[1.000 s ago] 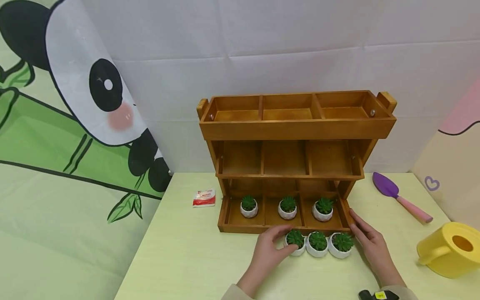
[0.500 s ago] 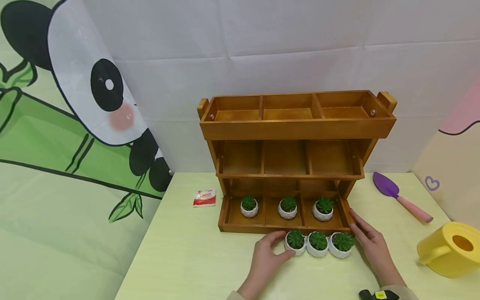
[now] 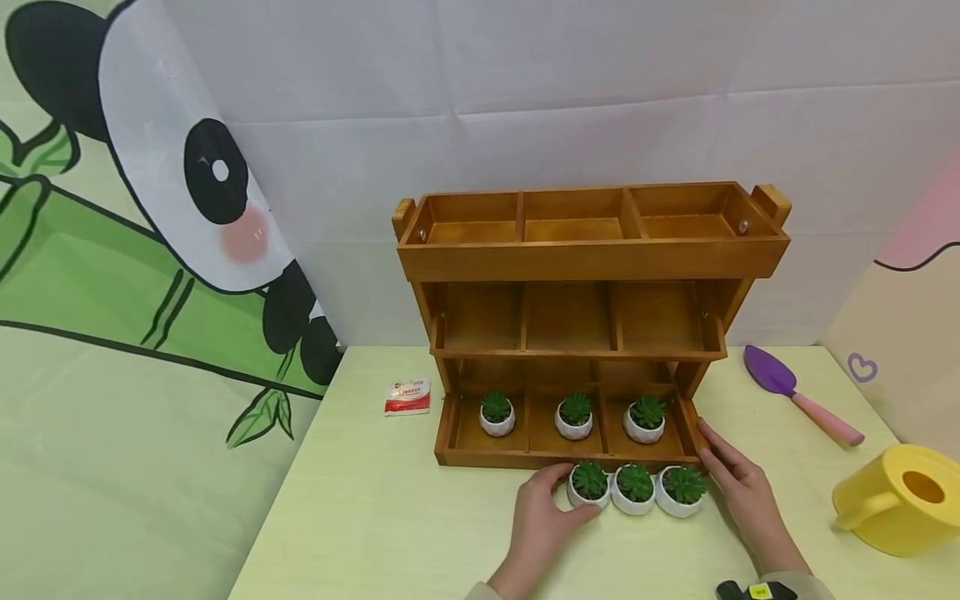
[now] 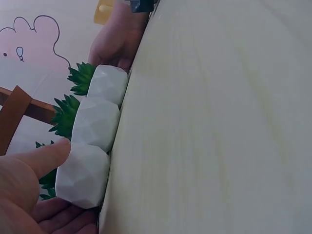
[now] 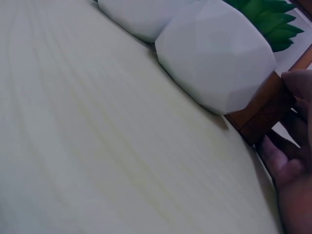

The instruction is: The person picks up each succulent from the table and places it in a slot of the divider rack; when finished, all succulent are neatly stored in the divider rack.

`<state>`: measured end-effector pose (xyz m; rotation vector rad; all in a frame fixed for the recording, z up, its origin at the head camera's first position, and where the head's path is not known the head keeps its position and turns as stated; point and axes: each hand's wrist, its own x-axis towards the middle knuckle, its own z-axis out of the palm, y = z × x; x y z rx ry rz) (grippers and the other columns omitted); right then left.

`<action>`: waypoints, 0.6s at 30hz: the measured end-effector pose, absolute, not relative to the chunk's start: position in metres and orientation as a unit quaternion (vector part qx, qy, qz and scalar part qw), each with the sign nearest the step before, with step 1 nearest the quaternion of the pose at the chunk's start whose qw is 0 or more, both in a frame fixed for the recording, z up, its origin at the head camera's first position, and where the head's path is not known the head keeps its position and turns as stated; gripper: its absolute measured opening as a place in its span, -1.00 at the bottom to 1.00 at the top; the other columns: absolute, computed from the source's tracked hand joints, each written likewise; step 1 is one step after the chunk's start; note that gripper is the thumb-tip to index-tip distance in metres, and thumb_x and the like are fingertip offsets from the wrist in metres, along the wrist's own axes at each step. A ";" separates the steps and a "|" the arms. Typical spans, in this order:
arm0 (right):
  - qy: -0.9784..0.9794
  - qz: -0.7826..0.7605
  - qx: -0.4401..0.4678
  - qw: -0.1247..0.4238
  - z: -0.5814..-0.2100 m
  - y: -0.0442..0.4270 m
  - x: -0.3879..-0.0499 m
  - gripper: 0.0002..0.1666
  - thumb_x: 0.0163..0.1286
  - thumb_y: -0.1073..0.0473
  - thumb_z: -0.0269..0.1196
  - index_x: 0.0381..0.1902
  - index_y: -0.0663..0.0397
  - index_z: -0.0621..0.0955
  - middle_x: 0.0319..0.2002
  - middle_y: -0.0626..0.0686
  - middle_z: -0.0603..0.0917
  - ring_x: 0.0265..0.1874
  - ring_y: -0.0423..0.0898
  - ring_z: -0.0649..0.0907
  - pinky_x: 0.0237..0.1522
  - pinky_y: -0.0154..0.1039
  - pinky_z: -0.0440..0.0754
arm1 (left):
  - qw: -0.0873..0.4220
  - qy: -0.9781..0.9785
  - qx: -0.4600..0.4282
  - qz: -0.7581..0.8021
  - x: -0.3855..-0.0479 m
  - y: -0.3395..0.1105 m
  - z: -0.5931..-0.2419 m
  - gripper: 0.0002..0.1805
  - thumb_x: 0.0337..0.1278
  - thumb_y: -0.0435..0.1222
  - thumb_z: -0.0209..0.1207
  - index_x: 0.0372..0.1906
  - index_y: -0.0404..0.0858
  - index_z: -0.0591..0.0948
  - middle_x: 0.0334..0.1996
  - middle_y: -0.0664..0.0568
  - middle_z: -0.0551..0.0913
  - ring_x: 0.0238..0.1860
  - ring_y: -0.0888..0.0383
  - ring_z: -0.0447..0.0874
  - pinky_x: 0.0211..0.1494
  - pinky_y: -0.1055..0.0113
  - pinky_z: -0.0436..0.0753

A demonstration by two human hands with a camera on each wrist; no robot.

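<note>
Three white pots with green succulents stand touching in a row before the shelf's lowest tray. My left hand point(image 3: 538, 523) has its thumb and fingers around the leftmost pot point(image 3: 588, 486); in the left wrist view the thumb lies against this pot point(image 4: 84, 175). Beside it are the middle pot point(image 3: 634, 489) and the right pot point(image 3: 681, 492). At the front right corner of the wooden shelf point(image 3: 592, 260), my right hand point(image 3: 750, 508) touches the side with extended fingers. Three more potted succulents point(image 3: 497, 414) sit in the lowest tray, one per compartment.
A red and white packet point(image 3: 408, 397) lies left of the shelf. On the right are a purple trowel point(image 3: 770, 371) with a pink handle and a yellow watering can point(image 3: 892, 500). The upper two tiers each have three compartments.
My left hand has come down from the tray's front edge to the leftmost pot and shifted slightly right. The right hand and the pots look unmoved.
</note>
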<state>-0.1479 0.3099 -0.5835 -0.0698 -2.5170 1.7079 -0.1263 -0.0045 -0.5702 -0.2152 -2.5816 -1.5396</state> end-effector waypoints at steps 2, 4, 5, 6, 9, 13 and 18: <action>-0.826 0.561 -0.023 0.050 -0.584 0.310 -0.148 -0.31 0.66 -0.16 0.08 0.63 -0.15 0.30 0.57 -0.16 0.27 0.28 -0.66 0.25 0.14 -0.74 0.30 | 0.071 -0.862 -0.063 -0.499 -0.126 -0.002 -0.570 -0.39 -0.27 -0.13 0.71 0.02 -0.16 0.77 -0.05 0.12 0.76 0.03 0.08 0.72 0.12 0.17 0.69; -0.827 0.560 -0.024 0.050 -0.583 0.310 -0.148 -0.31 0.66 -0.16 0.08 0.63 -0.16 0.30 0.57 -0.16 0.27 0.28 -0.67 0.25 0.14 -0.74 0.30 | 0.072 -0.866 -0.055 -0.492 -0.126 0.001 -0.570 -0.39 -0.29 -0.13 0.72 0.01 -0.16 0.77 -0.06 0.13 0.76 0.02 0.08 0.72 0.12 0.17 0.69; -0.827 0.559 -0.024 0.050 -0.583 0.310 -0.148 -0.31 0.66 -0.17 0.08 0.63 -0.16 0.30 0.57 -0.17 0.27 0.27 -0.67 0.24 0.14 -0.74 0.29 | 0.076 -0.868 -0.053 -0.488 -0.127 0.002 -0.570 -0.39 -0.30 -0.13 0.72 0.00 -0.16 0.77 -0.06 0.13 0.76 0.01 0.08 0.72 0.12 0.16 0.69; -0.827 0.559 -0.024 0.050 -0.583 0.310 -0.148 -0.31 0.66 -0.17 0.08 0.63 -0.16 0.30 0.57 -0.17 0.27 0.27 -0.67 0.24 0.14 -0.74 0.29 | 0.079 -0.870 -0.052 -0.484 -0.127 0.003 -0.570 -0.38 -0.32 -0.13 0.72 0.00 -0.16 0.77 -0.07 0.13 0.76 0.01 0.07 0.72 0.12 0.16 0.69; -0.827 0.559 -0.023 0.051 -0.583 0.310 -0.148 -0.31 0.66 -0.16 0.08 0.63 -0.16 0.30 0.58 -0.17 0.27 0.28 -0.67 0.24 0.14 -0.74 0.29 | 0.085 -0.872 -0.050 -0.480 -0.128 0.006 -0.570 -0.37 -0.36 -0.14 0.73 -0.02 -0.15 0.77 -0.08 0.14 0.75 0.00 0.08 0.72 0.11 0.17 0.68; -0.826 0.561 -0.020 0.052 -0.583 0.310 -0.147 -0.31 0.66 -0.15 0.08 0.63 -0.15 0.30 0.57 -0.17 0.27 0.28 -0.67 0.24 0.15 -0.74 0.29 | 0.089 -0.874 -0.044 -0.476 -0.128 0.010 -0.571 -0.35 -0.42 -0.14 0.75 -0.03 -0.15 0.76 -0.11 0.17 0.73 -0.03 0.09 0.71 0.10 0.17 0.68; -0.824 0.564 -0.019 0.053 -0.584 0.310 -0.147 -0.32 0.66 -0.14 0.09 0.62 -0.14 0.31 0.57 -0.18 0.28 0.28 -0.67 0.25 0.15 -0.74 0.30 | 0.087 -0.875 -0.035 -0.475 -0.126 0.011 -0.569 -0.34 -0.42 -0.17 0.74 -0.03 -0.19 0.75 -0.11 0.14 0.72 -0.02 0.07 0.71 0.12 0.15 0.69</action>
